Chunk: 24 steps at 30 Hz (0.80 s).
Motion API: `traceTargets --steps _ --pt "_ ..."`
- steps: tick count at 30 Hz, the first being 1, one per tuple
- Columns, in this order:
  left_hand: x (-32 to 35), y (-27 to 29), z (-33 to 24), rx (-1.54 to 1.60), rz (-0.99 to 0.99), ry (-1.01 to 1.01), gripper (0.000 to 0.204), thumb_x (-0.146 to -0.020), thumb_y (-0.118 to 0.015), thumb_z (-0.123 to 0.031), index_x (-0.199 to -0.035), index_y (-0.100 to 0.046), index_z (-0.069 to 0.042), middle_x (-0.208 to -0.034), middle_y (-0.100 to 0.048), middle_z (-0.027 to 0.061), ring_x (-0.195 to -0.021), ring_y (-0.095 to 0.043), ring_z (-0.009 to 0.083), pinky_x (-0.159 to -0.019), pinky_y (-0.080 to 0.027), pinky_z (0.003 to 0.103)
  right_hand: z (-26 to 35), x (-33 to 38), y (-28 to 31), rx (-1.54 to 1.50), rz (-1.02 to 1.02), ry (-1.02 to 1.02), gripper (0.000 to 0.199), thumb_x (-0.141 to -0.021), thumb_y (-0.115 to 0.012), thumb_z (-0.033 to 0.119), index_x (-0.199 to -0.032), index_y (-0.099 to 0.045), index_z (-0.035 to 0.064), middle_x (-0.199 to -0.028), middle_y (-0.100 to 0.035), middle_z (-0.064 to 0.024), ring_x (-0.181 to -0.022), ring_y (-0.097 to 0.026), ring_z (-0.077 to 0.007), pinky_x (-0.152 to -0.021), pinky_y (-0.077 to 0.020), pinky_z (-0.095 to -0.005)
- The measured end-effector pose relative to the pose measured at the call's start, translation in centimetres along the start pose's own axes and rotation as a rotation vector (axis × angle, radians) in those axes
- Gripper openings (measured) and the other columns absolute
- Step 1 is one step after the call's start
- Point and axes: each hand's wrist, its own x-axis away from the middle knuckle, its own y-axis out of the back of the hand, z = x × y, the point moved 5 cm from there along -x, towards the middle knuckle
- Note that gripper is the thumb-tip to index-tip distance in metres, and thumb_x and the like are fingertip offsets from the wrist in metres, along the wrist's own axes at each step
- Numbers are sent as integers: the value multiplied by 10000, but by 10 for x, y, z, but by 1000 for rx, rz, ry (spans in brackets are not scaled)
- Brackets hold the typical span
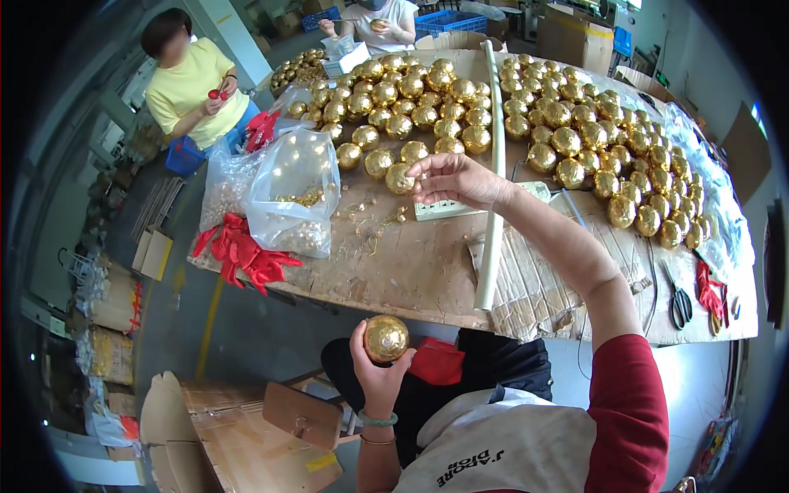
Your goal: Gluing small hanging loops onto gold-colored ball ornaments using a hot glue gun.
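Note:
A shiny gold foil ball rests in my left hand, held up in front of my lap, off the table. The fingers and thumb wrap round its lower and left sides. My right hand reaches across the table with fingertips pinched together. Those fingertips overlap the right edge of another gold ball, at the near edge of the massed balls. Whether they grip it or a small thing is hidden. Left of them, an open clear plastic bag holds small gold pieces. Several tiny gold bits lie loose nearby.
Many gold balls fill the far table, split by a pale rail. A power strip lies below my right hand. Red gloves hang at the left edge; black scissors lie right. Two people work beyond.

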Motion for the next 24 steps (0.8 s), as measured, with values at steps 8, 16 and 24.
traceTargets --steps 8,16,24 --pt "-33 8 -17 313 39 15 934 -647 -814 25 -1420 -298 -57 -1341 -406 112 -1193 -492 223 -1003 -463 362 21 15 -45 313 51 3 70 -925 -588 -2 -956 -543 41 -900 -687 -76 -762 -652 -106 -667 -522 -223" --pt "-81 -25 -58 738 306 -57 1017 -638 -900 -291 -1417 -292 -52 -1420 -387 138 -1260 -462 231 -1040 -437 377 11 39 -86 617 158 -6 118 -875 -643 -12 -992 -651 1 -888 -684 -33 -795 -640 -70 -721 -550 -224" --pt "-71 -38 -37 1169 280 206 1073 -595 -909 -322 -1428 -300 -29 -1369 -452 185 -1263 -477 316 -1060 -414 435 7 51 -112 956 111 63 174 -815 -656 14 -986 -680 29 -885 -697 -75 -818 -694 -138 -760 -567 -259"
